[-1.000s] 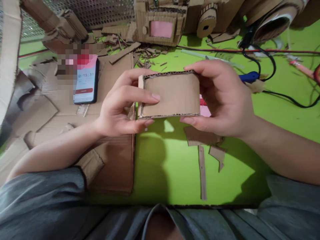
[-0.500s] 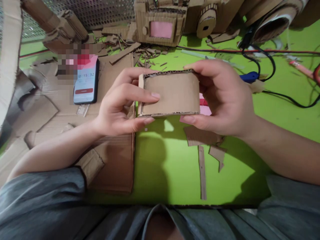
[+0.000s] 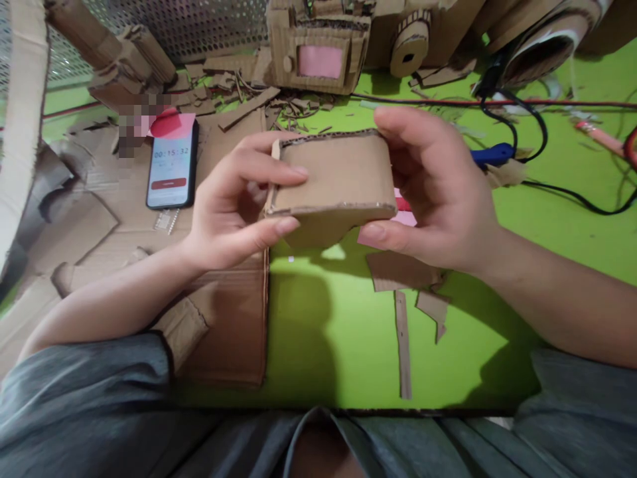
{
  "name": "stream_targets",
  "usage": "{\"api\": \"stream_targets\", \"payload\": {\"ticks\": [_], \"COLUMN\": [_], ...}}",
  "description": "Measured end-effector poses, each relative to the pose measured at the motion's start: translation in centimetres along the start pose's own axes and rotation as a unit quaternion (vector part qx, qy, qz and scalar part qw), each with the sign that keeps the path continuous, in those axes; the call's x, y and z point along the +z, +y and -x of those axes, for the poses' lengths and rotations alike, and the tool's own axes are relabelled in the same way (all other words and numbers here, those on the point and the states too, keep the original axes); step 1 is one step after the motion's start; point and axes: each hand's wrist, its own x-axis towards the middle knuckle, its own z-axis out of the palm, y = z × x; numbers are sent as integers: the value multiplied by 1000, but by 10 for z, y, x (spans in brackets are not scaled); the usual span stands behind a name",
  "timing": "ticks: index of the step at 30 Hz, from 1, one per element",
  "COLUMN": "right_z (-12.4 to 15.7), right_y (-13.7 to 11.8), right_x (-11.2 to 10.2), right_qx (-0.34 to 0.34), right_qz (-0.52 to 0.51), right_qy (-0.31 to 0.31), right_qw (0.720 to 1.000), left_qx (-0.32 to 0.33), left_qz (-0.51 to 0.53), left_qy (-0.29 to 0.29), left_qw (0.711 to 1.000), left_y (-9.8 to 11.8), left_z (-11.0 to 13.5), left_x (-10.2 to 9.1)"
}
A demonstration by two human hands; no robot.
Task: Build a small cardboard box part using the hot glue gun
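Observation:
A small brown cardboard box (image 3: 336, 172) with rough corrugated edges is held up in front of me, over the green table. My left hand (image 3: 233, 199) grips its left end, index finger on the broad face and thumb along the lower edge. Around the right end curls my right hand (image 3: 442, 192), its thumb under the bottom right corner and its fingers near the top right corner. Part of the box's lower side shows beneath the front edge. Behind the right hand, a pink paper piece (image 3: 368, 236) is partly hidden.
A phone (image 3: 172, 166) with a running timer lies on a cardboard sheet (image 3: 233, 332) at left. Cardboard scraps (image 3: 405, 270) and a strip (image 3: 403, 345) lie nearer me. Cardboard models (image 3: 318, 60) stand at the back. Black cables and a blue-handled tool (image 3: 492, 155) are at right.
Both hands have tilted the box so that its lower side shows more, and shifted it slightly left. The right index finger has lifted a little off the top edge.

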Motion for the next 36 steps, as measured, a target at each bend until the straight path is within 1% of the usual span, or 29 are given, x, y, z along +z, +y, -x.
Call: {"api": "stream_targets", "payload": {"ticks": [3, 5, 7, 9, 11, 14, 18, 20, 22, 24, 26, 29, 31, 34, 36], "right_z": [-1, -2, -1, -1, 1, 2, 4, 4, 3, 1, 0, 0, 1, 2, 0], "right_y": [4, 5, 6, 6, 6, 6, 4, 1, -2, -2, 1, 9, 14, 19, 22], "right_x": [4, 6, 6, 6, 5, 5, 4, 4, 3, 4, 5, 7, 9, 9, 8], "right_qx": [-12, -3, 5, 25, 54, 92, 88, 101, 114, 110, 106, 121, 129, 144, 145], "right_qz": [-54, -72, -99, -134, -155, -149, -116, -80, -48, -36, -43, -64, -73, -98, -128], "right_qy": [8, 13, 10, 13, 11, 5, 15, 26, 32, 30, 33, 41, 43, 34, 14], "right_qw": [998, 997, 995, 991, 986, 984, 989, 991, 992, 993, 993, 990, 988, 984, 981], "left_qx": [-54, -80, -130, -185, -216, -216, -213, -217, -241, -270, -287, -286, -294, -320, -334], "left_qz": [51, 79, 124, 163, 182, 181, 169, 161, 150, 151, 163, 179, 175, 166, 178], "left_qy": [53, 59, 69, 76, 80, 83, 79, 75, 78, 82, 82, 72, 79, 94, 96], "left_qw": [996, 992, 981, 966, 956, 956, 959, 960, 956, 948, 941, 939, 936, 928, 921], "left_y": [4, 5, 6, 8, 10, 8, 4, 4, 7, 9, 9, 6, 5, 8, 9], "left_z": [4, 4, 3, 2, 2, 3, 5, 4, 3, 3, 3, 4, 4, 2, 1], "left_x": [7, 11, 17, 22, 26, 27, 24, 23, 24, 25, 25, 24, 23, 24, 25]}}
